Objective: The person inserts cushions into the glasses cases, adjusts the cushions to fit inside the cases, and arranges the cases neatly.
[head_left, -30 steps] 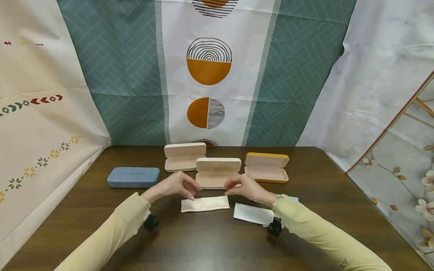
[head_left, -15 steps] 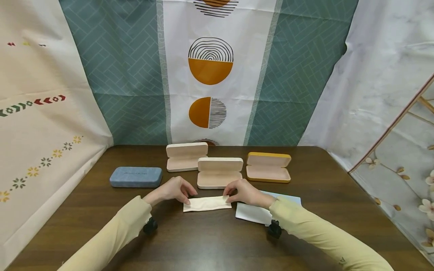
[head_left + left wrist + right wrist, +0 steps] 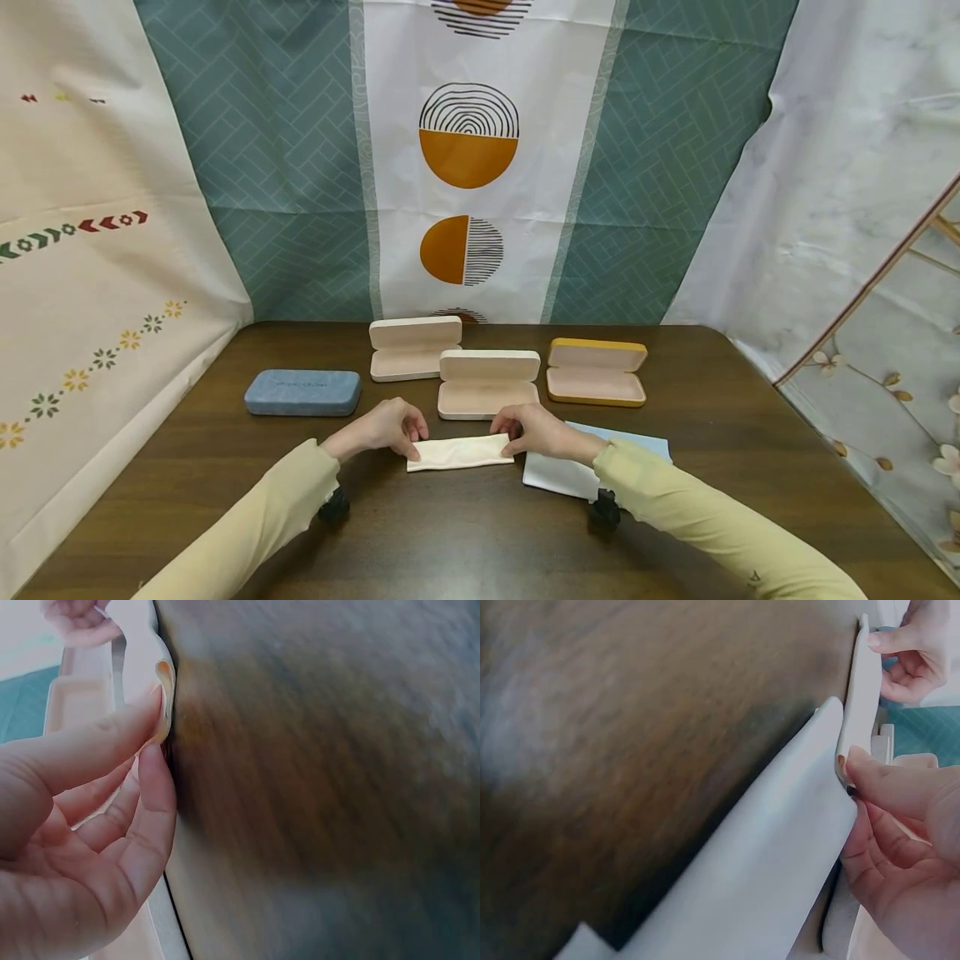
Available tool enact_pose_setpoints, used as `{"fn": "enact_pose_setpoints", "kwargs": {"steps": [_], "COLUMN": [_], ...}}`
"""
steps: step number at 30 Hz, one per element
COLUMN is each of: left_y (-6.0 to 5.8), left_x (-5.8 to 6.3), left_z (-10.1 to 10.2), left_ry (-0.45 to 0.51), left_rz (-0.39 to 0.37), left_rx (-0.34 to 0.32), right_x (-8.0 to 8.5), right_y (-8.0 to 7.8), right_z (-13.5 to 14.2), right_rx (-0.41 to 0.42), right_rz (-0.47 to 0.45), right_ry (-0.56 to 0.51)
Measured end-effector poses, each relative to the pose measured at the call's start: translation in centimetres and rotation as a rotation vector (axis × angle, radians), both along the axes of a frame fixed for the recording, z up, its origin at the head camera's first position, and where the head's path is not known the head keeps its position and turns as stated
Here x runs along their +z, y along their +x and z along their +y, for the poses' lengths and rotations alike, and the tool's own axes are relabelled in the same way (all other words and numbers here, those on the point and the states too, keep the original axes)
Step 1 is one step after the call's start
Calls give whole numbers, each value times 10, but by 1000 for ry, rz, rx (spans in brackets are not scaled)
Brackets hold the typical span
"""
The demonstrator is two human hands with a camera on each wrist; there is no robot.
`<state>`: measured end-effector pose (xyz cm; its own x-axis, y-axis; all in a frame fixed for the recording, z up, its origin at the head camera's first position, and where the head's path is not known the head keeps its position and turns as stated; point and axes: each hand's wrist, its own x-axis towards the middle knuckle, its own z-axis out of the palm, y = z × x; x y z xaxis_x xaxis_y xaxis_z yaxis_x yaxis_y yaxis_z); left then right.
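Two hands pinch the ends of a folded cream cloth

A person's left hand grasps one end of a folded cream cloth between thumb and fingers; the right hand pinches the other end the same way. The cloth stretches as a narrow strip between the two hands, on or barely above a dark wooden table; exactly which cannot be told. From the left wrist, its layers show as a loose, open fold at the thumb.

Beneath the right wrist lies a white cloth, just beside the cream strip, with a pale blue cloth behind it. Directly beyond the hands stands an open white case, a second white case farther off, and an open yellow case beyond the right hand. A closed blue case sits beyond and left of the left hand.

The likeliest trouble is the fold slipping apart: if either pinch catches only the top layer, the lower one could drop. Uneven pulling might twist or crease the strip, and the right wrist, so low, could drag the white cloth askew.
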<state>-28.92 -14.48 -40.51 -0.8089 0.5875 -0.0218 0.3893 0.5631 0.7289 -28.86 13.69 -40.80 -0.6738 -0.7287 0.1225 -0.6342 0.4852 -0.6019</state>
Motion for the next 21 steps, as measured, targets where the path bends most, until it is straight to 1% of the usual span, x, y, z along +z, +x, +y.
{"fn": "enact_pose_setpoints", "kwargs": {"steps": [3, 5, 10, 14, 16, 18, 21], "left_y": [1, 2, 4, 6, 6, 6, 6], "left_x": [-1, 0, 3, 5, 7, 8, 9], "left_z": [-1, -2, -2, -3, -4, -5, -7], "left_ry": [-2, -6, -5, 8, 27, 63, 132], "left_rz": [-20, -19, -25, -38, -58, -94, -169], "left_rx": [20, 27, 34, 24, 19, 27, 64], "right_x": [0, 1, 3, 3, 3, 2, 3], "right_y": [1, 1, 2, 4, 4, 3, 0], "right_z": [-1, -1, 0, 0, 1, 2, 5], "right_rx": [-19, -28, -45, -59, -65, -74, -96], "right_rz": [-16, -17, -14, -42, -64, -79, -93], "right_ry": [15, 14, -5, -26, -46, -71, -121]}}
